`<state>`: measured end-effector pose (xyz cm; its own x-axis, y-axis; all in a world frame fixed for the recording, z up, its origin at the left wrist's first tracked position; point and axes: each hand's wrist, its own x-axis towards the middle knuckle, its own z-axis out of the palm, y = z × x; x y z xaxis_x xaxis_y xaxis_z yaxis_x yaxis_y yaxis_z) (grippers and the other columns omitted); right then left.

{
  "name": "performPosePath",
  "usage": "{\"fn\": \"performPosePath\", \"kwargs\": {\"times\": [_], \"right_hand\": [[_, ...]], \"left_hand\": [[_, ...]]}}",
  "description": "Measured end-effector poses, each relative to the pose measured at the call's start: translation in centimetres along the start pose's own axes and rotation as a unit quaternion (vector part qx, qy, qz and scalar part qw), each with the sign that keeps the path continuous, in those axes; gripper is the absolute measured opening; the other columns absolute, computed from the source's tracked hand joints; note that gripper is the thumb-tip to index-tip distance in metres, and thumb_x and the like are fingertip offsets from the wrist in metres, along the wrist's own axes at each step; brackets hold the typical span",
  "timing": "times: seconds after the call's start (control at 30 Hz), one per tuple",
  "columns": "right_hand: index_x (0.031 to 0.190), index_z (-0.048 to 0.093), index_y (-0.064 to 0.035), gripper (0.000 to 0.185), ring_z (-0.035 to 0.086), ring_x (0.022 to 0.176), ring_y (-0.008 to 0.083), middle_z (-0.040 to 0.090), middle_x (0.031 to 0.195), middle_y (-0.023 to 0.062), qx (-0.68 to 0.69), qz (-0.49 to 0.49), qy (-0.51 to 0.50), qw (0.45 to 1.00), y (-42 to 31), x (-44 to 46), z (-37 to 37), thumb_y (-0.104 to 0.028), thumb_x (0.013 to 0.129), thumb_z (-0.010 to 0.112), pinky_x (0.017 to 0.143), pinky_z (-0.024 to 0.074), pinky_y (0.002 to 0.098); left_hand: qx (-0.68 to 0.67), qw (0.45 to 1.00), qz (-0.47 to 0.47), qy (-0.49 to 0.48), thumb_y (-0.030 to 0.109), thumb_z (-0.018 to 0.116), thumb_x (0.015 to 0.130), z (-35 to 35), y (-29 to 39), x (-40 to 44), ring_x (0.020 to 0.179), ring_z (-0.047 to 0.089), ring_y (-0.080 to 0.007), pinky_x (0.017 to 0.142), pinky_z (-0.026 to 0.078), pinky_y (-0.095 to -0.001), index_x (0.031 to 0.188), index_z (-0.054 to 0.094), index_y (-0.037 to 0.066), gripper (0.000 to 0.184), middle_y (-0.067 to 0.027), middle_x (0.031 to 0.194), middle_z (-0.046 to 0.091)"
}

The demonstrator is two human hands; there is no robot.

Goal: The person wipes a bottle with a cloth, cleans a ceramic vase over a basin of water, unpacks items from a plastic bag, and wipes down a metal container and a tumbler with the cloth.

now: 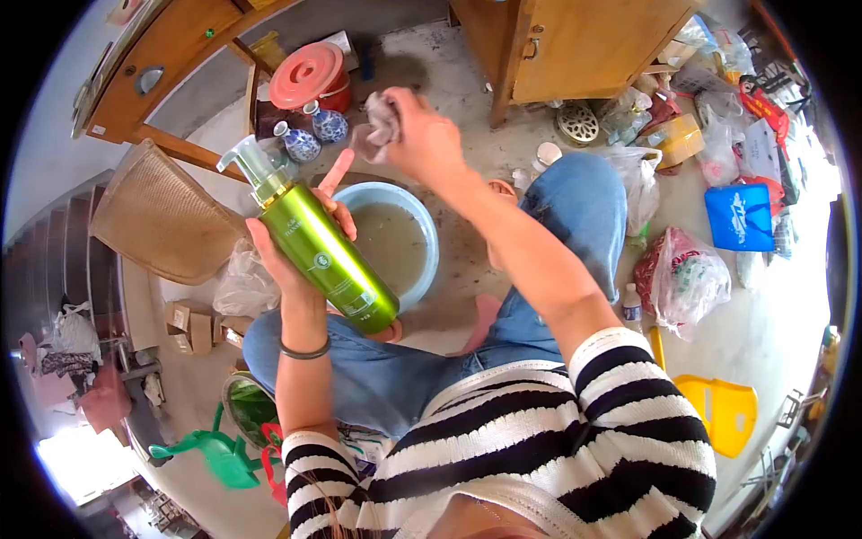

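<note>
A shiny green pump bottle [325, 251] with a clear pump head [256, 171] is tilted in my left hand [301, 260], its fingers wrapped behind it. My right hand [422, 135] is closed around a crumpled greyish cloth [379, 128], held up to the right of the pump head and apart from the bottle. Beneath and between my hands stands a light blue basin [429, 247] with murky water in it. Two blue-and-white vases [298, 142] stand on the floor beyond the bottle.
A red lidded bucket [310, 79] stands by the wooden desk [171, 63]. A wooden cabinet [584, 49] is ahead. A woven panel [162, 216] leans at the left. Plastic bags [687, 278], a blue bag [739, 218] and a yellow dustpan [721, 413] lie at the right.
</note>
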<state>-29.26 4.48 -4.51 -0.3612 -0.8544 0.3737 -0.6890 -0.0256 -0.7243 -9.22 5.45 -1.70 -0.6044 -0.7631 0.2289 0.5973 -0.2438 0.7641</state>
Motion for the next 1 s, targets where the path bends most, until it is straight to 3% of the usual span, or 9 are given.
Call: {"fn": "performPosePath", "kwargs": {"times": [0.17, 0.27, 0.37, 0.5, 0.6, 0.7, 0.87, 0.97, 1.0], "right_hand": [[0.118, 0.061, -0.0107, 0.051, 0.065, 0.093, 0.0364, 0.057, 0.116, 0.0167, 0.172, -0.180, 0.063, 0.967, -3.6, -1.4, -3.3, -0.017, 0.069, 0.074, 0.079, 0.0546, 0.0433], [0.123, 0.060, -0.0091, 0.053, 0.062, 0.100, 0.0386, 0.056, 0.118, 0.0173, 0.176, -0.209, -0.003, 0.962, -7.3, -4.0, -2.5, -0.029, 0.077, 0.076, 0.084, 0.0535, 0.0418], [0.125, 0.060, -0.0092, 0.048, 0.063, 0.095, 0.0395, 0.057, 0.116, 0.0175, 0.225, -0.185, -0.024, 0.956, -7.2, -7.0, -1.9, -0.029, 0.082, 0.072, 0.080, 0.0532, 0.0434], [0.129, 0.056, -0.0054, 0.052, 0.064, 0.100, 0.0343, 0.062, 0.115, 0.0182, 0.124, 0.017, -0.462, 0.878, -1.9, -10.0, -2.7, -0.041, 0.091, 0.062, 0.082, 0.0528, 0.0411], [0.130, 0.055, -0.0039, 0.050, 0.064, 0.100, 0.0246, 0.066, 0.108, 0.0145, 0.371, 0.260, -0.338, 0.825, -1.2, -9.9, -3.7, -0.041, 0.095, 0.058, 0.087, 0.0503, 0.0350], [0.128, 0.057, -0.0035, 0.048, 0.059, 0.104, 0.0164, 0.066, 0.110, 0.0118, 0.446, 0.099, -0.166, 0.874, -2.1, -7.1, -2.2, -0.038, 0.096, 0.059, 0.090, 0.0474, 0.0313], [0.124, 0.060, -0.0088, 0.041, 0.058, 0.115, 0.0291, 0.058, 0.123, 0.0142, 0.404, -0.062, 0.023, 0.912, -6.4, -2.5, -2.7, -0.030, 0.090, 0.066, 0.092, 0.0492, 0.0378], [0.118, 0.063, -0.0193, 0.059, 0.054, 0.114, 0.0340, 0.054, 0.121, 0.0128, 0.092, -0.296, 0.084, 0.947, -6.0, -1.8, -0.2, -0.015, 0.061, 0.076, 0.093, 0.0495, 0.0438], [0.113, 0.065, -0.0213, 0.058, 0.055, 0.111, 0.0351, 0.055, 0.117, 0.0120, 0.103, -0.311, 0.091, 0.940, -5.3, -1.5, -0.6, -0.017, 0.056, 0.076, 0.087, 0.0511, 0.0451]], "left_hand": [[0.041, 0.998, 0.014, 0.046, 0.080, 0.037, 0.084, 0.0, 1.0, -0.1, 0.109, 0.062, -0.0347, 0.078, 0.056, -0.0351, 0.111, 0.060, -0.002, 0.090, -0.0343, 0.150, 0.028], [0.111, 0.925, 0.119, 0.344, 0.078, 0.036, 0.086, 3.4, 0.4, 0.7, 0.124, 0.051, -0.0371, 0.094, 0.051, -0.0416, 0.120, 0.059, 0.001, 0.087, -0.0315, 0.150, 0.030], [-0.034, 0.990, 0.105, 0.093, 0.077, 0.034, 0.088, -0.1, 1.0, 0.5, 0.127, 0.047, -0.0391, 0.103, 0.042, -0.0463, 0.128, 0.057, 0.009, 0.082, -0.0277, 0.150, 0.033], [-0.094, 0.986, 0.137, -0.030, 0.083, 0.036, 0.082, -1.4, 3.7, 0.6, 0.133, 0.039, -0.0372, 0.104, 0.037, -0.0432, 0.131, 0.059, 0.017, 0.085, -0.0272, 0.154, 0.028], [0.042, 0.989, 0.142, -0.012, 0.086, 0.038, 0.078, -2.0, 4.3, 0.6, 0.137, 0.034, -0.0365, 0.105, 0.035, -0.0408, 0.125, 0.065, 0.023, 0.082, -0.0290, 0.155, 0.024], [0.022, 0.991, 0.134, -0.017, 0.086, 0.038, 0.078, -2.3, 3.5, 0.6, 0.138, 0.032, -0.0386, 0.108, 0.032, -0.0425, 0.131, 0.059, 0.024, 0.084, -0.0297, 0.155, 0.023], [-0.091, 0.990, 0.082, -0.069, 0.081, 0.042, 0.082, -2.7, 1.0, -0.9, 0.136, 0.034, -0.0360, 0.110, 0.029, -0.0470, 0.140, 0.049, 0.016, 0.087, -0.0242, 0.150, 0.034], [-0.091, 0.970, 0.092, 0.204, 0.073, 0.037, 0.090, -7.7, -1.1, -3.6, 0.108, 0.052, -0.0263, 0.102, 0.036, -0.0446, 0.122, 0.058, 0.011, 0.073, -0.0097, 0.119, 0.056], [-0.123, 0.990, 0.025, -0.064, 0.062, 0.047, 0.093, -3.3, 0.0, -2.1, 0.110, 0.051, -0.0242, 0.102, 0.040, -0.0418, 0.124, 0.057, 0.009, 0.062, -0.0086, 0.115, 0.056]]}}
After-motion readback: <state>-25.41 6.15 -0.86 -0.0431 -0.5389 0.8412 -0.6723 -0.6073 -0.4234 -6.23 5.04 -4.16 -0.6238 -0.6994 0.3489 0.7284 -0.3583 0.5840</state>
